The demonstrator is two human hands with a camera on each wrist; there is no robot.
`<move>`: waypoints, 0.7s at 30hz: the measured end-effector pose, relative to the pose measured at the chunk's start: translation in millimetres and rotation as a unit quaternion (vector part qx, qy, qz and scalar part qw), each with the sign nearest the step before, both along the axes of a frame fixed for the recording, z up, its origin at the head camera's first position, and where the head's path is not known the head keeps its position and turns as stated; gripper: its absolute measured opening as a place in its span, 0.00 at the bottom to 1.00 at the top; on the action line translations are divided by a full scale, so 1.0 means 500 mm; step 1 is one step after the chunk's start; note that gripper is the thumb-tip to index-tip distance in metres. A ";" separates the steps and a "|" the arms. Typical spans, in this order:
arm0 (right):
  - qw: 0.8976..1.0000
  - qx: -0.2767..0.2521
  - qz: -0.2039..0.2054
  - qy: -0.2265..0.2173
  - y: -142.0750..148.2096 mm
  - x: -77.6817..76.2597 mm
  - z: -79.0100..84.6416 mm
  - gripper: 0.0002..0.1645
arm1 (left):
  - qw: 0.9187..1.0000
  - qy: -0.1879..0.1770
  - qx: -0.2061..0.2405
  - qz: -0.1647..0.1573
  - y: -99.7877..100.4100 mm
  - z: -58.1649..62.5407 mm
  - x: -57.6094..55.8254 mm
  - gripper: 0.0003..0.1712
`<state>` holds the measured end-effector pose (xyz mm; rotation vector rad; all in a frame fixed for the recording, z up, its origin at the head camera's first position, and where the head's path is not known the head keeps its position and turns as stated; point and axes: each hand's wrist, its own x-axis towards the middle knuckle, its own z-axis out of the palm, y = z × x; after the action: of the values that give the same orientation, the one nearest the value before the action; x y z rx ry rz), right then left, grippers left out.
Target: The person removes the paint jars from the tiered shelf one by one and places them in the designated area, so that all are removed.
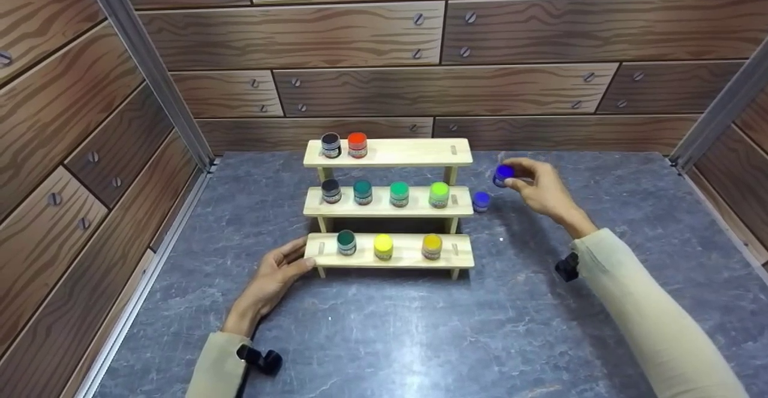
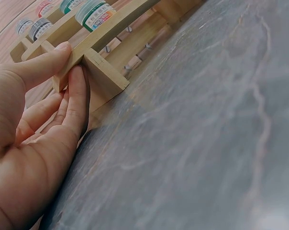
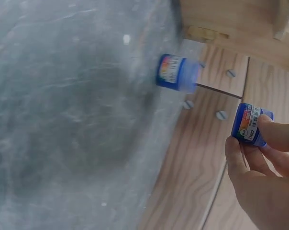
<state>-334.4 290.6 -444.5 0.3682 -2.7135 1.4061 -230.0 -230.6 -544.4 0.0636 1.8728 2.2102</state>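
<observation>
My right hand (image 1: 542,189) pinches a dark blue paint jar (image 1: 503,175) between thumb and fingers, off the right side of a stepped wooden rack (image 1: 414,153). Its printed label faces the camera in the right wrist view. A second blue paint jar (image 1: 481,202) stands on the table beside the rack's middle tier. At the rack's front left corner, my left hand (image 1: 271,281) grips the end of the lowest shelf (image 2: 116,29), thumb along the top edge and fingers underneath.
A black jar (image 1: 331,146) and a red jar (image 1: 357,145) share the top tier. Black, teal, green and lime jars (image 1: 438,195) line the middle one. Dark green, yellow and amber jars (image 1: 432,247) stand on the lowest. Wood-patterned walls (image 1: 360,38) enclose the grey table (image 1: 372,338).
</observation>
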 end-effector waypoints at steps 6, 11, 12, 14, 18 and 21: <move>1.000 0.010 -0.007 -0.011 0.009 -0.001 -0.034 0.27 | 1.000 0.004 0.005 -0.002 0.000 -0.002 0.000 0.42; 1.000 0.020 -0.004 -0.019 0.017 -0.002 -0.058 0.26 | 1.000 0.008 0.005 -0.004 0.001 -0.003 0.002 0.43; 1.000 0.022 -0.002 -0.021 0.018 -0.002 -0.062 0.26 | 1.000 0.010 0.003 -0.006 0.001 -0.003 0.002 0.43; 0.999 0.028 0.002 -0.022 0.019 -0.004 -0.071 0.26 | 1.000 0.013 0.004 -0.009 0.000 -0.004 0.002 0.43; 0.999 0.040 0.011 -0.028 0.019 -0.005 -0.083 0.25 | 1.000 0.020 0.009 -0.017 -0.001 -0.004 0.001 0.43; 0.998 0.050 0.011 -0.038 0.018 -0.007 -0.088 0.24 | 1.000 0.023 0.010 -0.017 -0.002 -0.004 0.001 0.43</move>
<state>-337.8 299.7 -488.6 0.3600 -2.8559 1.3204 -229.5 -231.6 -546.5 0.1496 1.8584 2.2233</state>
